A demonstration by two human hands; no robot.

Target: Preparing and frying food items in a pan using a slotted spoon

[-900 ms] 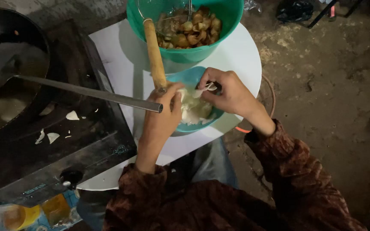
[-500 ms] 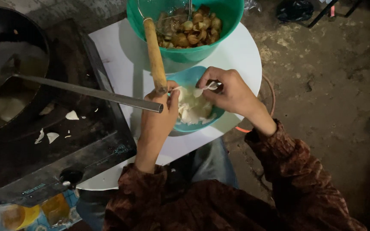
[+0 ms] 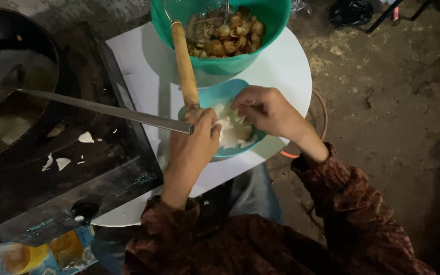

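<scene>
One wok (image 3: 6, 76) is sitting far left with one steel ladle (image 3: 103, 109). Left hand (image 3: 192, 147) and right hand (image 3: 266, 109) are both pinching white dough (image 3: 230, 130) in the small blue bowl (image 3: 220, 97). Risk: a sleeve knocking the ladle handle. Two bowls counted, green bowl (image 3: 260, 51) behind.

Much of the small bowl is covered, and the edges crop the rest.

The left hand (image 3: 192, 147) and right hand (image 3: 266, 109) hide most of the white dough (image 3: 228, 133) in the blue bowl (image 3: 220, 94), so neither grip can be judged. The green bowl (image 3: 240, 58) is cut by the top edge, the wok (image 3: 11, 35) by the left; the surface (image 3: 138, 61) disappears under the stove (image 3: 77, 178).
</scene>
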